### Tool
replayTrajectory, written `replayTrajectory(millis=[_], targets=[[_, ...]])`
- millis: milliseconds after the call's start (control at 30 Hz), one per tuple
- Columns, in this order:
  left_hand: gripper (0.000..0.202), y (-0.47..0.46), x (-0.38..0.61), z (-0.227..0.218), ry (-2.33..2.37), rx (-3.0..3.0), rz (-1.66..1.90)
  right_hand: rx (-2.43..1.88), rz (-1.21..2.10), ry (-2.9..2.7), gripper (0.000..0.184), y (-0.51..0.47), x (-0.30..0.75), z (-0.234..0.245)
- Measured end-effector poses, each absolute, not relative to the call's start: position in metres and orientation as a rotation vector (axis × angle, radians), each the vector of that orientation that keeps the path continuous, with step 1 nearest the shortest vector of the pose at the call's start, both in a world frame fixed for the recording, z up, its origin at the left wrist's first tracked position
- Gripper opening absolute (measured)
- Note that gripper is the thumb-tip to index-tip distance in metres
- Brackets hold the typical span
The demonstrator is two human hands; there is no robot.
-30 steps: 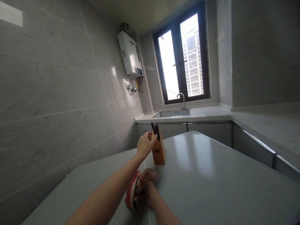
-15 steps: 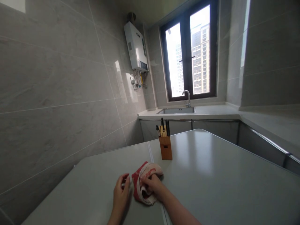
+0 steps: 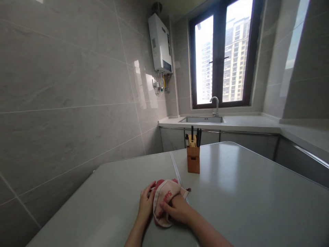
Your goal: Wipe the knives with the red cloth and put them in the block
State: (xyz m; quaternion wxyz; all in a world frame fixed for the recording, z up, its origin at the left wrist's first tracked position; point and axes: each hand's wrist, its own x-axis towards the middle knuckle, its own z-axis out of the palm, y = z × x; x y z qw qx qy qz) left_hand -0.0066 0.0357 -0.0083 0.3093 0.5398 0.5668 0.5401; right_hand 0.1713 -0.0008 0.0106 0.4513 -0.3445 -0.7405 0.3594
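A red and pale pink cloth [image 3: 168, 192] with red lettering lies bunched on the table in front of me. My right hand [image 3: 178, 207] is closed on its near right part, with the fingers partly hidden in the folds. At the cloth's left edge, my left hand [image 3: 147, 202] presses with curled fingers, and some fingertips are hidden behind the fabric. A small dark red bit [image 3: 189, 189] pokes out on the cloth's right; I cannot tell what it is. Just beyond stands a wooden knife block [image 3: 193, 159] with black-handled knives.
The pale table [image 3: 246, 199] has a seam running away from me. Behind it are a counter [image 3: 252, 120] with a sink [image 3: 203, 119] and a faucet [image 3: 216, 104] below a window. A water heater [image 3: 160, 44] hangs on the tiled wall at left.
My left hand has moved right, from beside the cloth onto its left edge. The cloth has been turned, with more of its pale side showing. The view has shifted slightly left.
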Motion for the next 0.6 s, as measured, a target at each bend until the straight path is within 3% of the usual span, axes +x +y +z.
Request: replayTrajectory(millis=[133,333,533,600], targets=[[0.042,0.029,-0.011,-0.001,1.273,1.36,1.513,-0.768,0.817,-2.052,0.028,-0.019,0.168,0.026],[0.034,0.025,-0.007,0.002,1.197,1.431,1.45,-0.76,0.483,-2.146,0.041,-0.023,0.16,0.034],[0.024,0.027,-0.007,0.003,1.197,1.439,1.485,-1.074,0.18,-1.964,0.032,0.008,0.179,0.031],[0.026,0.027,-0.01,0.003,1.147,1.318,1.513,-1.202,0.112,-1.858,0.039,0.015,0.186,0.027]])
